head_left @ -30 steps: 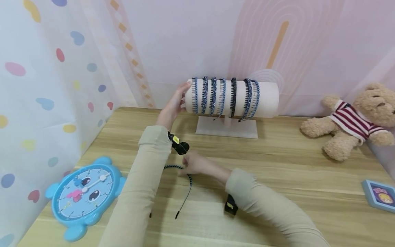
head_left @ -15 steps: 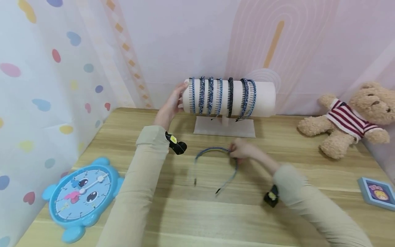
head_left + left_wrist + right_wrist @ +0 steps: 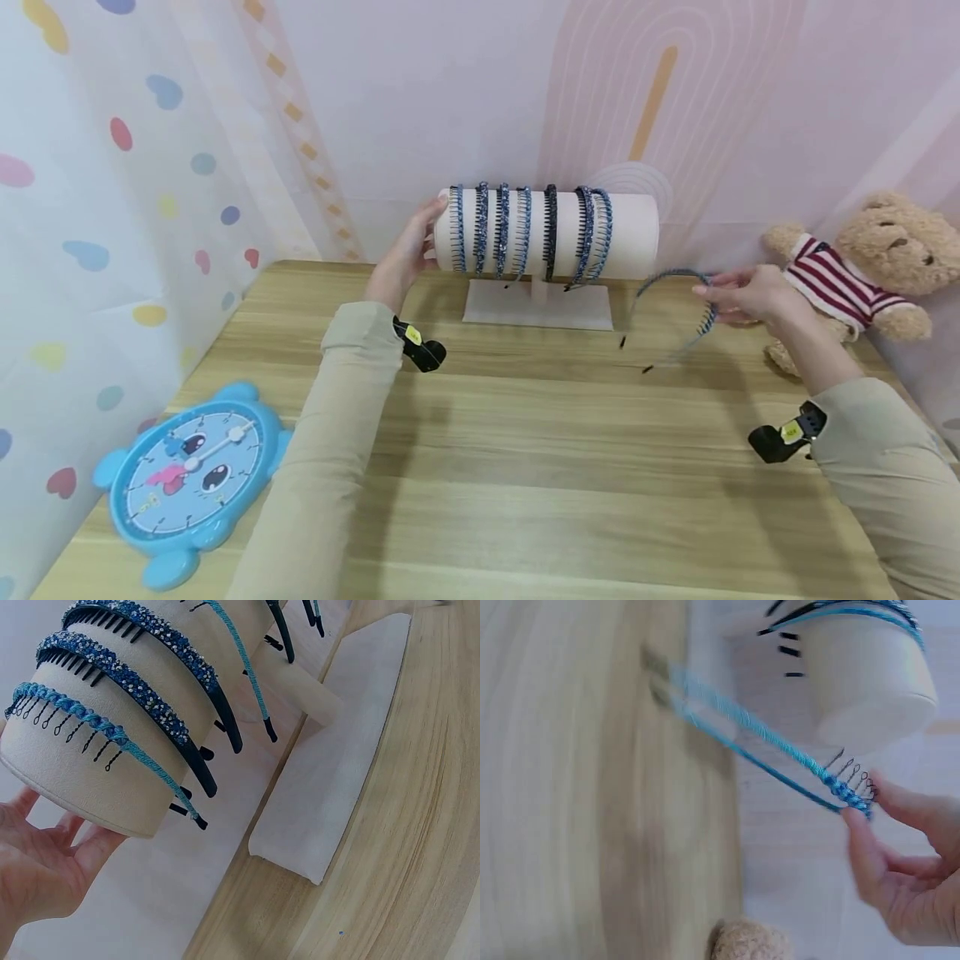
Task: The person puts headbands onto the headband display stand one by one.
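A white padded headband display stand (image 3: pixel 636 237) stands at the back of the table, its roll carrying several blue and black headbands (image 3: pixel 502 229) with comb teeth. My left hand (image 3: pixel 408 246) holds the roll's left end; in the left wrist view the fingers (image 3: pixel 90 844) lie against that end below a braided blue headband (image 3: pixel 82 716). Out to the right, my right hand (image 3: pixel 750 296) pinches another braided blue headband (image 3: pixel 780 746) between thumb and fingers. Its dark-tipped ends hang down and to the left, clear of the roll's right end.
A teddy bear (image 3: pixel 843 287) in a striped shirt sits behind my right hand. At the left lies a blue toy clock (image 3: pixel 195 471). All stand on a wooden table (image 3: pixel 525 467) against patterned curtains (image 3: pixel 420 100).
My right hand has carried the braided headband from beside the left forearm across the table to the right and up. My left hand keeps its place on the stand. The view has shifted slightly right.
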Demonstrator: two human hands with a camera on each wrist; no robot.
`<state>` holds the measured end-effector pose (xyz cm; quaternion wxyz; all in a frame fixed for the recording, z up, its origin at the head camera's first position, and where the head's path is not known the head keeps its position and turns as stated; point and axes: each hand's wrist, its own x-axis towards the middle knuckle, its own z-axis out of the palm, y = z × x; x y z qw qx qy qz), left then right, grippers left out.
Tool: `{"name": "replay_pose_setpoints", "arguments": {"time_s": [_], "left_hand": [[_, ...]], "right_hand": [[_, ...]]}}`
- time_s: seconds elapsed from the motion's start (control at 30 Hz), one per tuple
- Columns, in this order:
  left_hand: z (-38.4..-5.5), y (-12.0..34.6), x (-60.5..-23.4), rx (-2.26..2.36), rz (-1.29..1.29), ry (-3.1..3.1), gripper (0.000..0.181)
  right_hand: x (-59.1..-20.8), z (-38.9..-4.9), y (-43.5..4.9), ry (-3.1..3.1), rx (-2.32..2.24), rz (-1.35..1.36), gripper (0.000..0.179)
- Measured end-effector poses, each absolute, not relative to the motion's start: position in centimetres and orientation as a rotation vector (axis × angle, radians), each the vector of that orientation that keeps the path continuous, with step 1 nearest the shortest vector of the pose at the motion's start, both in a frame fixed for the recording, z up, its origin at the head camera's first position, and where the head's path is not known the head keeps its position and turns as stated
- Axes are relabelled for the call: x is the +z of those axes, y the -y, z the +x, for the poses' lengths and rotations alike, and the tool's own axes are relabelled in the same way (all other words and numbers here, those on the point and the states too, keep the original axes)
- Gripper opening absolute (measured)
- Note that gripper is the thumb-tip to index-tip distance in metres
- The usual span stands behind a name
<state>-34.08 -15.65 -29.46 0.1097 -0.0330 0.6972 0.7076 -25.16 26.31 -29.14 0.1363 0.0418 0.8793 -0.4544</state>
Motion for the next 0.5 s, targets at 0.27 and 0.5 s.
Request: {"name": "replay_pose_setpoints", "arguments": {"time_s": [0.27, 0.5], "left_hand": [[-34.2, 15.7, -29.8, 2.078, -0.083, -2.049, 0.064], [-33.4, 15.0, -29.4, 2.074, -0.089, -2.056, 0.063]], "right_hand": [[-27.9, -24.6, -21.6, -3.186, -1.449, 0.079, 0.051], [-28.1, -25.5, -18.3, -3.423, -1.401, -0.046, 0.036]]}}
